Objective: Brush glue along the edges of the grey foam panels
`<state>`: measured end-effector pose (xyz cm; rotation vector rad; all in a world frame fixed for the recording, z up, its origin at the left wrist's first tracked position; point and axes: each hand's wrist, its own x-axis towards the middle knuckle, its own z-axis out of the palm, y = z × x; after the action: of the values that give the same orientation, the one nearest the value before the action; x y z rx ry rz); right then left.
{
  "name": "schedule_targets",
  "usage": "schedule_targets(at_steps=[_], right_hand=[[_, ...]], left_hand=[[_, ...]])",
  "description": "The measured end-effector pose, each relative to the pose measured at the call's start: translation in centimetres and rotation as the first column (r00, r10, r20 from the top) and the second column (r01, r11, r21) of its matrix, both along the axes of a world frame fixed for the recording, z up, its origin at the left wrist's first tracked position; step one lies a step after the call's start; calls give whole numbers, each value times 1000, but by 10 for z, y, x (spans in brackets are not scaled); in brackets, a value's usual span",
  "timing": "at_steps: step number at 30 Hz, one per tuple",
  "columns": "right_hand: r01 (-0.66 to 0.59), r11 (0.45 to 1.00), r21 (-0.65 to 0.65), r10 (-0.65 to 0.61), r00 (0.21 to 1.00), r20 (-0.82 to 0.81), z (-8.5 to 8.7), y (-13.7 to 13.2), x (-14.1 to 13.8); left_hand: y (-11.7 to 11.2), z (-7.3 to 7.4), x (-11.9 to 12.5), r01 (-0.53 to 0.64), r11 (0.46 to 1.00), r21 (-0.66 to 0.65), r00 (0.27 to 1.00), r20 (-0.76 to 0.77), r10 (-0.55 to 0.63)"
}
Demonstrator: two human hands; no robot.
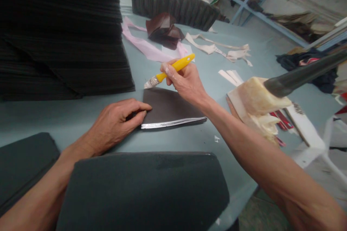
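Left hand (116, 124) pressing a dark folded sheet (170, 106), right hand (184, 81) gripping a yellow-handled knife (173, 68).
The right hand is clamping the knife, its blade hanging just beside the sheet's far left corner; the left hand's open fingers are pressing the sheet's left edge, which is lying silver-edged on the blue-grey surface (176, 146).

Way past the left hand (116, 126) blocked by a tall stack of black fabric (59, 32), way past the right hand (185, 83) blocked by a cream block (257, 97) on a black pole (303, 72), near edge taken up by 2 dark pads (143, 191), passage left along the blue-grey tabletop (206, 151) between them
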<state>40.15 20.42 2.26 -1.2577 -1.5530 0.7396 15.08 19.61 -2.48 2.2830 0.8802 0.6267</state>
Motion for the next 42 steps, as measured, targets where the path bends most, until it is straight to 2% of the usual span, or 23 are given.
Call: schedule_targets(at_steps=[6,16,23,35,42], right_hand=[[22,1000,-11,-22,1000,18,1,-6,16],[57,998,11,-58,995,85,5,-27,46],[88,996,13,-89,993,74,6,-43,62],[208,978,-8,-206,971,124,9,-74,91],[290,957,27,-291,944,154,5,-92,113]], left_hand=[[0,2,0,-9,1000,-11,1000,-17,8],[1,4,1,-48,999,-17,997,-54,47],[1,7,-1,-61,997,-40,995,-75,58],[0,12,3,-128,990,-63,987,-104,121],[0,13,3,-129,989,-73,987,-103,121]])
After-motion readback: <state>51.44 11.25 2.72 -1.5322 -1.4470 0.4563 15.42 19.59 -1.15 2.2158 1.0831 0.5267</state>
